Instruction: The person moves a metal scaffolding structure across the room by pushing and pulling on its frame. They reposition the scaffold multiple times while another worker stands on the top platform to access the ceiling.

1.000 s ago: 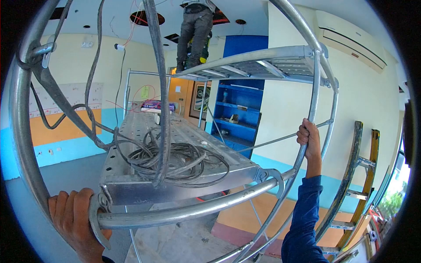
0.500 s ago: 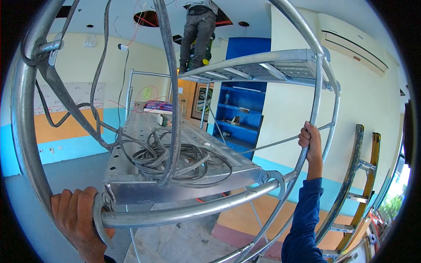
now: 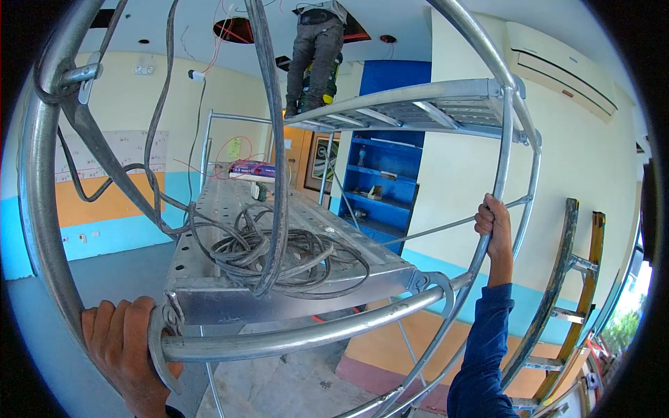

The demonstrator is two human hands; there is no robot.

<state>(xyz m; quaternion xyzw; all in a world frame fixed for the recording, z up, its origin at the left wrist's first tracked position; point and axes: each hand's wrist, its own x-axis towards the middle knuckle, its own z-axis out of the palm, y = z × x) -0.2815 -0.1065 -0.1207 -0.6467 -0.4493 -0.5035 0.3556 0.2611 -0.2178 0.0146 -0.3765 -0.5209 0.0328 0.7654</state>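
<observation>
My left hand point(image 3: 129, 348) is closed around the scaffold frame at lower left, beside the hook point(image 3: 159, 348) of the metal plank point(image 3: 293, 306). That hook sits over the horizontal scaffold tube point(image 3: 306, 336). At right, my right hand point(image 3: 493, 226) wraps round an upright scaffold pole point(image 3: 504, 153), its arm raised in a blue sleeve. Between my hands, the perforated plank carries a tangled coil of grey cable point(image 3: 279, 251). Part of the cable hangs down in front from above. Farther back on the plank lies a purple box point(image 3: 251, 168) with thin red wire near it.
Another person point(image 3: 317, 56) stands on the higher scaffold platform point(image 3: 418, 97), upper body inside a ceiling opening. A ladder point(image 3: 571, 313) leans at the right wall. Blue shelves point(image 3: 383, 167) stand behind. A diagonal brace point(image 3: 111, 153) with looped cable crosses the left side.
</observation>
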